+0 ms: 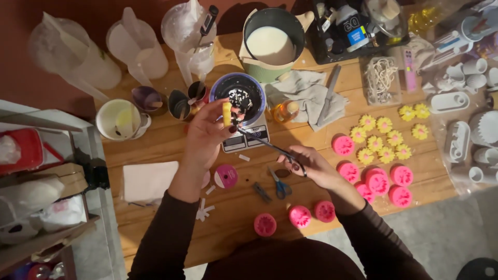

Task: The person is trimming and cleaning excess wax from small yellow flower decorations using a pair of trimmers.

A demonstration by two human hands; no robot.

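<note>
My left hand (207, 132) holds a small yellow wax stick (226, 113) upright over a dark bowl (239, 93) that sits on a small scale (248, 139). My right hand (311, 165) grips black scissors (267, 143), whose blades point up-left toward the yellow stick. The bowl contains small pale pieces. A second pair of scissors with blue handles (280, 185) lies on the wooden table (171, 140) just below my hands.
Pink round moulds (376, 179) and yellow flower shapes (385, 136) lie to the right. A pot of white liquid (271, 44), clear jugs (137, 49), small cups (179, 103), a grey cloth (308, 96), a white sheet (149, 180) and white moulds (459, 101) crowd the table.
</note>
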